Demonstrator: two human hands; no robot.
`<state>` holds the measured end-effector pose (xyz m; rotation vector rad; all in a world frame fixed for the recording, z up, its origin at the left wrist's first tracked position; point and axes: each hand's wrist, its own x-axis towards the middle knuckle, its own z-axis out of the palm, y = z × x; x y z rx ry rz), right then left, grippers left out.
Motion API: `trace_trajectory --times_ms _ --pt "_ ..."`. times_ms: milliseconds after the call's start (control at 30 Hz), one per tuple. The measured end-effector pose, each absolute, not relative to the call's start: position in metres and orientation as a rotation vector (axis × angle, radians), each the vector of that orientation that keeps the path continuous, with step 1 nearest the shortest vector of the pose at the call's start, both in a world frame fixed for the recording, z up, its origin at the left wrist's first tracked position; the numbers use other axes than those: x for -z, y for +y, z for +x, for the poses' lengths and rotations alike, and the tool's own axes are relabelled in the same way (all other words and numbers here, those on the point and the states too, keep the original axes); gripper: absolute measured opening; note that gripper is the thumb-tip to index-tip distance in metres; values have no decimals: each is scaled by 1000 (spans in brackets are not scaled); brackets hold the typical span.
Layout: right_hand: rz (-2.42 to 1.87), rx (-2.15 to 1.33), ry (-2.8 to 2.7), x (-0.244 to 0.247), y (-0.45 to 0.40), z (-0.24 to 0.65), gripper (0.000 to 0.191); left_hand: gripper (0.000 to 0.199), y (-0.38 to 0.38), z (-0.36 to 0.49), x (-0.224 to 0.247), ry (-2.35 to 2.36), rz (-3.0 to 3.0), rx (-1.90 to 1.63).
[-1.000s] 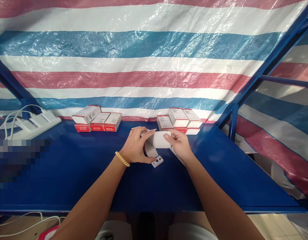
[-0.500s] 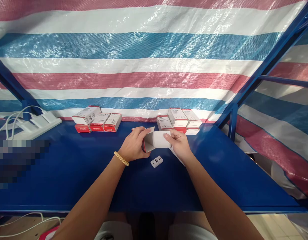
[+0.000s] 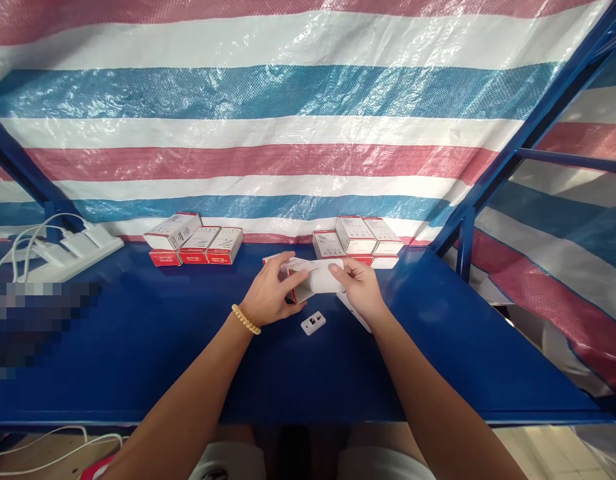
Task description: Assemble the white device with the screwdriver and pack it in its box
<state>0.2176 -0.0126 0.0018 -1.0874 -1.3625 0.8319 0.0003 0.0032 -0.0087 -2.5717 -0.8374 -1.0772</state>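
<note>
My left hand (image 3: 268,292) is wrapped round a small red and white cardboard box (image 3: 301,292), its open end facing right. The thumb presses near the open edge. My right hand (image 3: 362,285) pinches the white end flap (image 3: 324,277) of this box between thumb and fingers. What the box holds, if anything, is hidden. Just below it on the table lies a small white plastic piece (image 3: 313,323) with dark openings. A flat white item (image 3: 355,312) lies partly covered by my right hand; I cannot tell its kind.
Several red and white boxes are stacked at the back left (image 3: 191,240), and several more at the back right (image 3: 358,240). A white power strip (image 3: 73,257) with plugs and cables sits at the far left of the blue table (image 3: 438,360). Striped sheeting (image 3: 268,160) hangs behind.
The left thumb has shifted right onto the box's open edge, and the side flap that stood up there is now lower. The box has tilted slightly. The right hand still grips the end flap.
</note>
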Motion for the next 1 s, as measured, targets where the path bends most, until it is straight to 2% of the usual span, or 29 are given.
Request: trace_trajectory --times_ms 67,267,433,800,1000 --pt "-1069 -878 -1322 -2 -13 218 39 66 2 2 8 -733 -2565 1042" --pt "-1103 -797 -1354 -1 -12 218 42 89 0 4 3 -962 -2578 1023" --pt "-1089 -854 -1351 -1 -12 218 40 98 -2 6 3 -1162 -2570 1044" --pt "-1134 -785 -1355 -4 -14 218 39 99 -3 10 2 -1096 -2509 1093" --pt "-1127 -844 -1346 -5 -15 217 36 92 -1 12 3 -1009 -2523 1129"
